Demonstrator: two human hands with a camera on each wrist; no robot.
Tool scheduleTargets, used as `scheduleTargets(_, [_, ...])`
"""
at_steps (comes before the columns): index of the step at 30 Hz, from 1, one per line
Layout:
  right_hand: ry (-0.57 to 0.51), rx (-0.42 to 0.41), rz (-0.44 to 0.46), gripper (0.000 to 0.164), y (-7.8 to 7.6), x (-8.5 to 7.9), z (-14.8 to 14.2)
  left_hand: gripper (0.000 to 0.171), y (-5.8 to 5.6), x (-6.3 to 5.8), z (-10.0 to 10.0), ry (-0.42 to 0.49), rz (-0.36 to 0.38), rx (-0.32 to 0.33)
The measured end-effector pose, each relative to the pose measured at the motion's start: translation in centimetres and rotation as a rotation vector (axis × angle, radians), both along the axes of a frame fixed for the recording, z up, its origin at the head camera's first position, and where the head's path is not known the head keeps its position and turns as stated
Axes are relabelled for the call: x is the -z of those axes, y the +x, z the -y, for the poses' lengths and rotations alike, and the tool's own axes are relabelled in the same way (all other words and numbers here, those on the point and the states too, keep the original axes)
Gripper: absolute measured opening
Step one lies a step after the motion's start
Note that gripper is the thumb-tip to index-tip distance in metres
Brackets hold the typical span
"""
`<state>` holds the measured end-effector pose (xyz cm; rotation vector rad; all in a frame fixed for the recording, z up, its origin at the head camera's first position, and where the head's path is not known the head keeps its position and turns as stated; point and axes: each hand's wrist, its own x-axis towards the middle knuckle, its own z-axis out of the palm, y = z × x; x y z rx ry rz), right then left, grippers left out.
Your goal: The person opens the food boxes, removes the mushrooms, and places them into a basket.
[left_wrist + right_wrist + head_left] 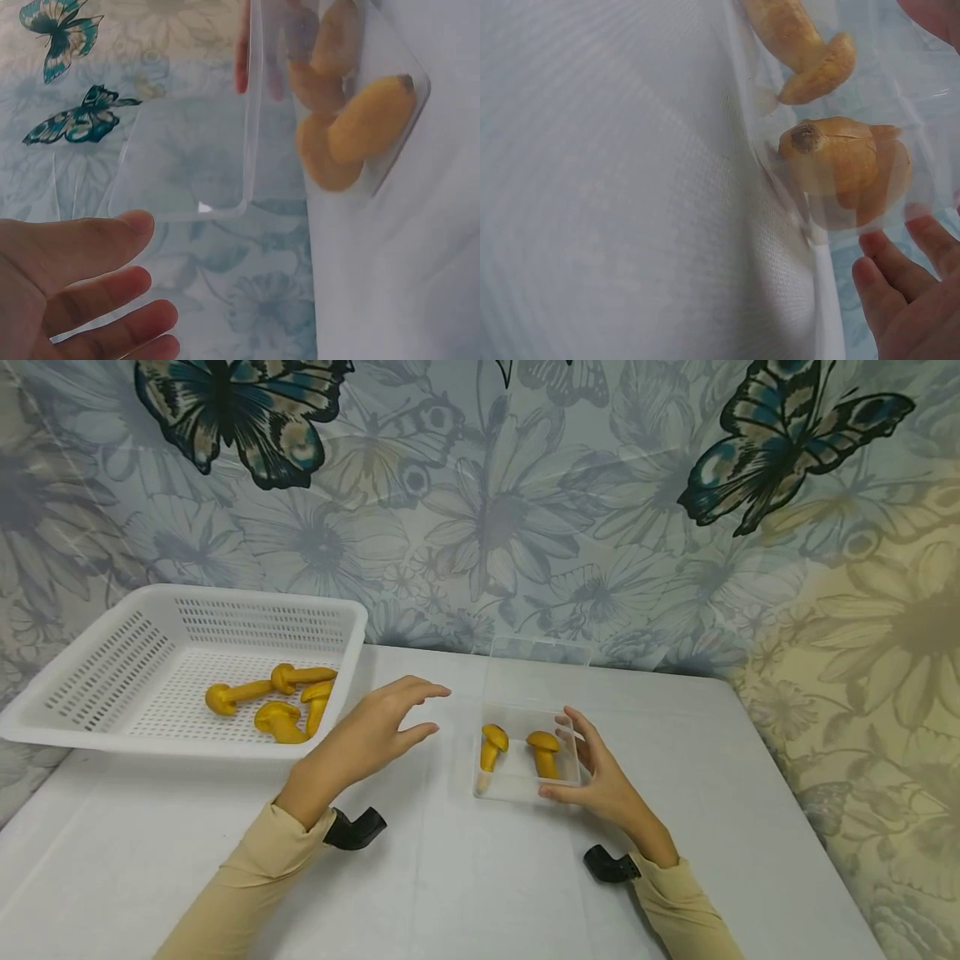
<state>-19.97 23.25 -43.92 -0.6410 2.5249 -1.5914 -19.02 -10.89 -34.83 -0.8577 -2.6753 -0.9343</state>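
Observation:
My right hand (600,781) grips the right side of a clear plastic box (517,789), with the thumb at its near corner and the fingers at the far right. Two yellow-brown mushrooms lie in the box: one with a slim stem (492,745) on the left, and a thicker one (543,752) near the right wall. The box's transparent lid (538,652) is raised at the back. To the left of the box, my left hand (367,731) hovers in the air with fingers extended and thumb apart, holding nothing. In the left wrist view, the thumb (112,240) appears near the lid.
A white perforated basket (187,745) stands at the left, its right end beside my left hand. Several mushrooms (279,722) lie in its right half. A white cloth (450,877) covers the table, and a butterfly-patterned backdrop (495,527) rises behind its back edge.

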Motion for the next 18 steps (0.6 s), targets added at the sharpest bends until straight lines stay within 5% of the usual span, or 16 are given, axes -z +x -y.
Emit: scheduleTargets(18, [-0.003,0.005,0.011,0.111,-0.1,0.1,0.0,0.044,-1.6,0.7,-4.7,-0.01,0.106,0.157])
